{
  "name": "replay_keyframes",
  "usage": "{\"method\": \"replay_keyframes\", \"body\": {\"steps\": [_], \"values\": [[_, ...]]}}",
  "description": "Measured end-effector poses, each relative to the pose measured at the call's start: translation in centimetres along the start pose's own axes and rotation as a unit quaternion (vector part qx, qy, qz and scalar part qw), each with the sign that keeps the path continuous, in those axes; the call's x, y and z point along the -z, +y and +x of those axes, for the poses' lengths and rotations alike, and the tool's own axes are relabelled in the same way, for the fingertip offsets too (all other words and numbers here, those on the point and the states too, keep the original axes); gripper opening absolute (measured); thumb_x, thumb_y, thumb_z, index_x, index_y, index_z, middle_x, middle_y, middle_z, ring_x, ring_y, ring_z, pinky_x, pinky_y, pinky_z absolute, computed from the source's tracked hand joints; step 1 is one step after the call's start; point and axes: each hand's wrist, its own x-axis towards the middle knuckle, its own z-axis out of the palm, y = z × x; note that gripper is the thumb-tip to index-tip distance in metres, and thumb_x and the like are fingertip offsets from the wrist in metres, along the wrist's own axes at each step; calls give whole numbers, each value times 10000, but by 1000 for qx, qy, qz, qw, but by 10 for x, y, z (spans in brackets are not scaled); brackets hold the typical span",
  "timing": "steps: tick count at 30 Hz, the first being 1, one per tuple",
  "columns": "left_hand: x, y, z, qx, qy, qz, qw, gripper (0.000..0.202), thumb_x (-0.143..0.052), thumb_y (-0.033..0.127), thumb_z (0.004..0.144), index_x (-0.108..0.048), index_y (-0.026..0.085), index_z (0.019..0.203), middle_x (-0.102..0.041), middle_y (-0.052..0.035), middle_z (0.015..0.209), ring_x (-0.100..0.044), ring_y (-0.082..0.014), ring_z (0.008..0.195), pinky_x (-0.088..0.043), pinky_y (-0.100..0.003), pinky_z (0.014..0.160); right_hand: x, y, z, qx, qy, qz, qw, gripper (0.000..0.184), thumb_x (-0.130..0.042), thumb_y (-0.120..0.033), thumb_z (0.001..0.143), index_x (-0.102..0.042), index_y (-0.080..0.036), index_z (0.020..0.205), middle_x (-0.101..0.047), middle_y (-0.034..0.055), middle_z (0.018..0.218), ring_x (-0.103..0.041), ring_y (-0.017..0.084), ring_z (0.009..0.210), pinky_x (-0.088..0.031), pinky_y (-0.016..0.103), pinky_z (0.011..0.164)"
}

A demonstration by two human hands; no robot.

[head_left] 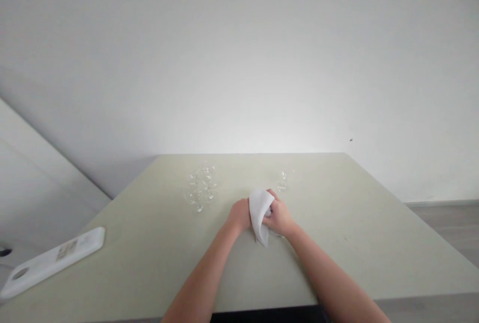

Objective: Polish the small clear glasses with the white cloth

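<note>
Both my hands meet over the middle of a pale table (337, 223). My left hand (239, 214) is closed against a white cloth (259, 215). My right hand (279, 217) is closed around the cloth from the other side. The cloth wraps whatever sits between my hands; that thing is hidden. A cluster of several small clear glasses (201, 188) stands behind and left of my hands. A single clear glass (283, 181) stands just behind my right hand.
A white flat device (52, 260) lies at the table's left front edge, partly overhanging it. A plain white wall rises behind the table. Grey floor (449, 223) shows at the right.
</note>
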Motion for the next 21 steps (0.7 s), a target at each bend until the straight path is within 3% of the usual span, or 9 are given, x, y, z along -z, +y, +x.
{"method": "replay_keyframes", "body": {"steps": [2,6,9,12,16,18,21], "values": [[1,2,-2,0,42,10,999,218,-555,283,891,-680,174,1032,-736,-119,950,-691,-257,903,-476,-284,756,-3,3,1,-15,31,8,999,259,-706,-224,671,-658,-202,924,-621,81,1054,-605,253,967,-483,378,891],[0,12,-5,-30,147,57,987,334,-416,123,922,-560,152,1222,-675,-141,1130,-626,-251,1071,-427,-362,956,-16,15,2,-124,149,107,975,347,-623,-264,756,-589,-208,1097,-657,84,1109,-591,263,1072,-439,424,985],[-2,16,-6,3,96,31,995,354,-412,152,938,-520,153,1275,-681,-144,1114,-637,-260,1051,-433,-366,946,-18,19,2,-134,145,135,971,376,-613,-248,762,-564,-222,1135,-653,79,1153,-580,254,1112,-428,421,1009],[-5,11,-3,51,22,-6,998,344,-484,276,933,-560,149,1244,-727,-131,980,-687,-264,902,-482,-321,787,-10,13,0,-47,68,48,995,387,-675,-201,697,-601,-207,1077,-635,92,1132,-580,262,1092,-442,411,989],[-5,5,1,37,-17,-10,999,281,-568,369,891,-653,169,1069,-741,-104,946,-688,-241,870,-480,-280,715,1,5,0,35,-13,-18,999,268,-712,-195,652,-638,-186,909,-586,95,1083,-594,243,988,-489,362,889],[-2,6,0,43,2,2,999,281,-509,311,928,-621,156,1134,-722,-121,1006,-669,-244,932,-478,-301,792,0,6,1,8,27,7,1000,298,-708,-217,660,-625,-187,945,-598,90,1079,-592,239,987,-482,363,900],[-2,14,-3,4,99,68,993,334,-404,184,963,-524,167,1274,-651,-130,1156,-599,-251,1072,-430,-363,942,-9,12,3,-122,151,110,975,364,-664,-259,695,-586,-194,1044,-649,79,1074,-586,250,1049,-451,392,967]]}}
